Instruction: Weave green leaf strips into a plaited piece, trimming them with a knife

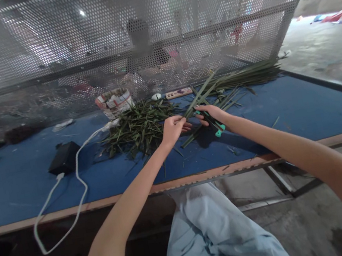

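My left hand (pixel 174 128) is closed, pinching the lower end of a long green leaf strip (pixel 202 92) that slants up to the right. Close beside it, my right hand (pixel 213 114) is closed around a cutting tool with teal handles (pixel 220 130), which looks like scissors; the fingers cover most of it and its blades are hard to make out. The right fingers are near or against the same strip, and I cannot tell which. A heap of short cut leaf pieces (pixel 141 126) lies left of my hands. Longer leaves (pixel 247 75) are bundled at the back right.
On the blue tabletop (pixel 312 108) stand a paper-lined container (pixel 116 102) and a black box (pixel 64 158) with a white cable (pixel 79 178) hanging over the front edge. A phone (pixel 179 93) lies at the back. Behind rises a perforated metal screen (pixel 62 45), with a person beyond it.
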Tool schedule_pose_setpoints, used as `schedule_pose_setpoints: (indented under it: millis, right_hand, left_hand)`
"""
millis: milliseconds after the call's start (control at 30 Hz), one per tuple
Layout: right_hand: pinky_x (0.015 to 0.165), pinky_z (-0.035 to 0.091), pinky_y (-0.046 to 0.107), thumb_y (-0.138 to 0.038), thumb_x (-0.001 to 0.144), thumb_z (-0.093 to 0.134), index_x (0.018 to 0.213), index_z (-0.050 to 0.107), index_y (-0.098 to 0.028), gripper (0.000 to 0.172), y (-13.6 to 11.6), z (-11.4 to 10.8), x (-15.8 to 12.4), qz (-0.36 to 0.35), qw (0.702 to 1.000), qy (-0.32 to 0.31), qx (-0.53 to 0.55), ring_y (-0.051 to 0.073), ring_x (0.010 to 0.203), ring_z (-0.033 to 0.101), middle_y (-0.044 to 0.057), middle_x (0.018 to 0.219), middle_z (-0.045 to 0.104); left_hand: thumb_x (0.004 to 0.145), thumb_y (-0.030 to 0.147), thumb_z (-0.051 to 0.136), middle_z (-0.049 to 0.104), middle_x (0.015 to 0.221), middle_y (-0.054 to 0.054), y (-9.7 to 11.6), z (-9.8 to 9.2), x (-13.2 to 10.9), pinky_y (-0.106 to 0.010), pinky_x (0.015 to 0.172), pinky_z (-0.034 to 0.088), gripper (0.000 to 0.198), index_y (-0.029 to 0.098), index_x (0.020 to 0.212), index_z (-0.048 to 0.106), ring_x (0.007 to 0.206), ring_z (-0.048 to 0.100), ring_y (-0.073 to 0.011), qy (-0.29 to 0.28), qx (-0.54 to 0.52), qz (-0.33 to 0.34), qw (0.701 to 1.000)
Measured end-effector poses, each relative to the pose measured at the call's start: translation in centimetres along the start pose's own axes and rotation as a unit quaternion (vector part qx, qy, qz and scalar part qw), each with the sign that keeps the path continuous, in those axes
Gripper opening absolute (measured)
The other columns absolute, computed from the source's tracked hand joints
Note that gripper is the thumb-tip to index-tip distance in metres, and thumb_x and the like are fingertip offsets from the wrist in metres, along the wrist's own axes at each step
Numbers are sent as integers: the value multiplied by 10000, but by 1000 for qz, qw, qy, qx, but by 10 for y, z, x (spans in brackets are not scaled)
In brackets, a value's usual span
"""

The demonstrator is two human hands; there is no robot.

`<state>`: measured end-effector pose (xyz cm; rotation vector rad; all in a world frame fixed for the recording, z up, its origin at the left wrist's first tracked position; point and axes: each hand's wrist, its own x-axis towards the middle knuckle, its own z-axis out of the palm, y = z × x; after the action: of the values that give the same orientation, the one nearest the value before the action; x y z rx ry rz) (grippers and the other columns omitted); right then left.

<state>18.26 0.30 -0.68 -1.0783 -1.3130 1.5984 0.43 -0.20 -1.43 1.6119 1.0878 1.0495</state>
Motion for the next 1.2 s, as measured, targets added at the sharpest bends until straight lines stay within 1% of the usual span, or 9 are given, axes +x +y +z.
schedule_pose_setpoints:
  millis: [167,400,667,833,933,1000,1067,1133,1200]
  right_hand:
    - [375,292,232,-279,980,345,625,395,-208,365,5,5,1,17,999,-37,-32,97,319,370,-28,411,401]
    - [415,353,208,-319,964,438,573,444,-182,414,14,11,5,-42,990,-82,-105,73,310,425,-33,445,460]
    - [442,372,216,-182,969,369,569,500,-157,422,14,8,6,-61,980,-135,-132,73,319,458,-28,489,493]
    - [419,338,228,-217,989,344,552,452,-176,453,6,9,2,-29,990,-67,-122,76,312,425,-26,451,445]
    - [418,355,236,-276,983,395,626,473,-184,377,3,7,0,-27,996,-23,-83,88,331,426,-20,470,478]
    - [407,369,238,-285,966,445,722,504,-191,267,4,6,1,-53,996,23,-64,99,357,460,-19,523,534]
    - [395,379,235,-293,946,492,779,506,-207,188,8,3,5,-88,991,67,-76,112,385,494,-29,538,543]
    - [386,376,232,-332,916,550,765,491,-219,198,13,-1,11,-111,981,98,-124,122,393,489,-44,482,487]
    - [399,387,234,-350,886,586,804,520,-217,170,19,-6,19,-139,972,109,-156,124,427,496,-37,514,502]
  left_hand:
    - [863,160,539,712,673,-70,-2,1,1,-294,612,547,193,141,693,629,577,664,-157,5,-1,-3,1000]
    - [847,123,553,657,564,-29,-10,2,4,-275,593,544,184,146,668,583,531,651,-148,1,5,26,1000]
    - [852,169,568,667,578,-39,-13,0,3,-271,602,532,183,155,670,572,563,662,-159,-6,45,55,997]
    - [872,114,492,669,609,-40,-7,1,5,-302,656,552,192,148,695,559,578,665,-156,-34,-32,-14,999]
    - [878,132,491,683,671,-56,-2,-1,4,-335,713,558,162,145,736,568,641,675,-173,-14,-55,-19,998]
    - [877,159,517,694,723,-69,0,-3,3,-362,762,556,120,147,772,574,715,688,-196,15,-70,-15,997]
    - [877,166,523,709,766,-80,2,-5,3,-394,818,547,76,151,824,575,787,699,-219,23,-103,-21,994]
    - [874,142,509,721,785,-88,3,-5,4,-413,869,532,60,151,859,566,840,708,-230,4,-150,-32,988]
    - [858,111,504,728,791,-97,4,-3,4,-411,908,517,61,150,853,551,870,712,-227,-18,-187,-34,982]
